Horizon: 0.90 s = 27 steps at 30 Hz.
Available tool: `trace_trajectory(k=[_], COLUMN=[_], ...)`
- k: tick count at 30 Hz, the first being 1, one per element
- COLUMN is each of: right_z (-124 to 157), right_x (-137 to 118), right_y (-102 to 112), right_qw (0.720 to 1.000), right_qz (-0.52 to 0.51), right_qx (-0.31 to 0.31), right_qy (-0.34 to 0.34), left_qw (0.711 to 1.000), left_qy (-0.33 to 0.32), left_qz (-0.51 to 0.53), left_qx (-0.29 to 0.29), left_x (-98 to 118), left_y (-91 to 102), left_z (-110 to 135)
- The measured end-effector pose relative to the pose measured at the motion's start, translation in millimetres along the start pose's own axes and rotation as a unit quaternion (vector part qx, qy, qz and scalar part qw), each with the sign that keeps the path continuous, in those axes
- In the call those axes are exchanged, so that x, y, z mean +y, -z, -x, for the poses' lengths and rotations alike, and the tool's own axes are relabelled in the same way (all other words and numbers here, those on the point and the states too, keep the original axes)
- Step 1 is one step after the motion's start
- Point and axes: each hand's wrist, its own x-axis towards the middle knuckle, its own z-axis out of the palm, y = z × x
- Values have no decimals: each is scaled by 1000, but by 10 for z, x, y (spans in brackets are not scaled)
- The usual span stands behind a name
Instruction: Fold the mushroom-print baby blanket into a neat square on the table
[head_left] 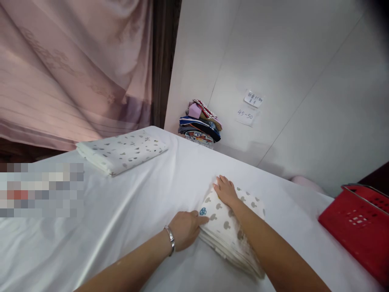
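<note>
A folded white cloth (226, 224) printed with grey-brown mushrooms and one blue mushroom lies on the white-covered bed or table, its stacked layers showing along the near edge. My left hand (184, 229), with a silver bracelet at the wrist, is closed at the cloth's left corner, one finger lying over the top layer. The rest of its fingers are partly hidden. On the far part of the same cloth, my right hand (226, 191) rests palm down with fingers spread. My right forearm covers part of the print.
Another folded white cloth (127, 150) with small grey prints lies at the far left. A stack of folded clothes (200, 123) stands against the white wall. A red plastic basket (355, 227) is at the right. Pink curtains (75, 69) hang behind; a blurred patch covers the left edge.
</note>
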Motion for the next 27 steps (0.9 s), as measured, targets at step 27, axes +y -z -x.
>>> trace_trajectory(k=[27], right_z=[-202], right_x=[240], right_y=[99], right_qw=[993], right_qz=[-94], right_qx=[-15], right_qy=[-77], left_qw=[1000], left_qy=[2], left_qz=[-21], left_qx=[9], left_x=[247], left_y=[-126], left_z=[30])
